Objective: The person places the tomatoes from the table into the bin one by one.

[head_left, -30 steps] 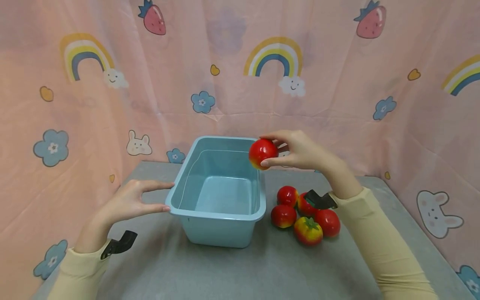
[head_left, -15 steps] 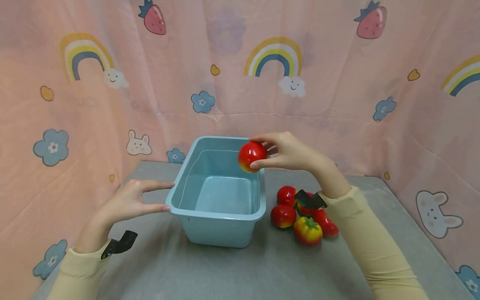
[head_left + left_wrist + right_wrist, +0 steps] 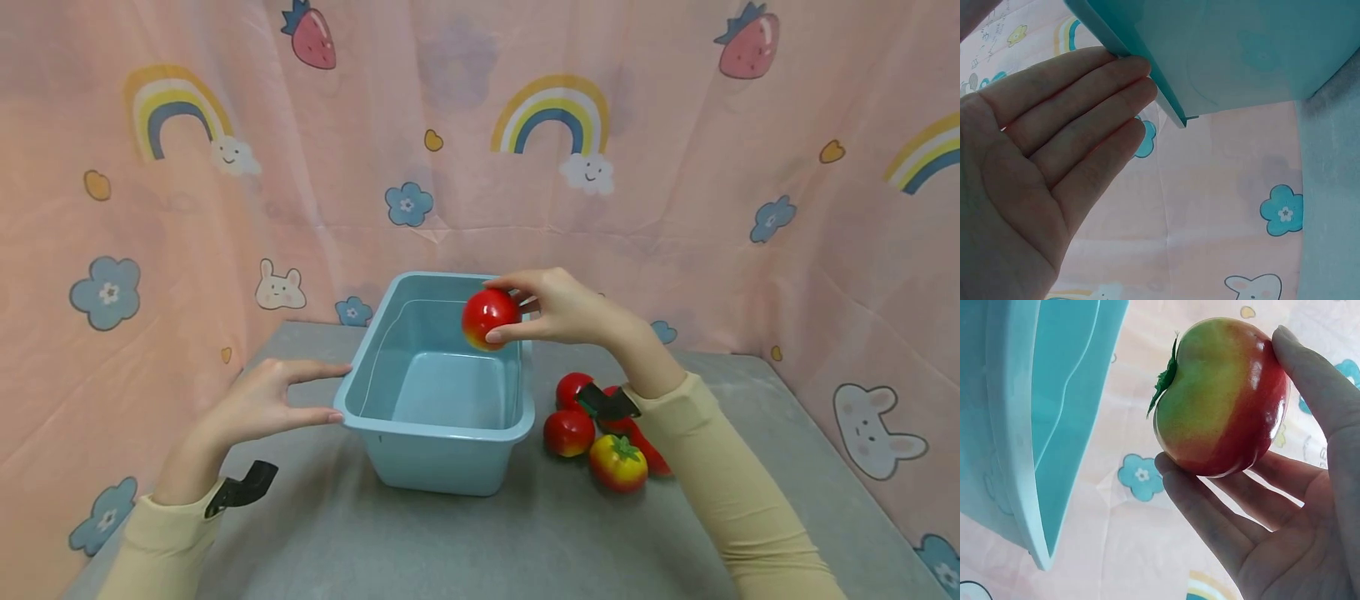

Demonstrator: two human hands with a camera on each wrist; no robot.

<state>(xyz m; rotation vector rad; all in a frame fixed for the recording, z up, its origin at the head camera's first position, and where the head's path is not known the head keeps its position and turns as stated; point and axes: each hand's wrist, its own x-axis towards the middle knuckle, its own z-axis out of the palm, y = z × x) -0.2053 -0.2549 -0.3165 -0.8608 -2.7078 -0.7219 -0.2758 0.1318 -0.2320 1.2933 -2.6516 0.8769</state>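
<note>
While right grip (image 3: 558, 308) holds tomato (image 3: 486, 317) | tub (image 3: 438, 457) near | sleeve (image 3: 723, 475) part-hides fruit cluster (image 3: 607, 457)

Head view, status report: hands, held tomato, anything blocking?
Left hand touching blue tub at rim. Right hand gripping red-and-yellow tomato, above rim level. Nothing seen between tomato and tub.

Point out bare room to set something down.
Free: inside the blue bin; the grey tabletop before it, between both sleeves. Crowded: right of the bin, where tomatoes cluster, and its right rim, where the right hand holds another tomato.
</note>
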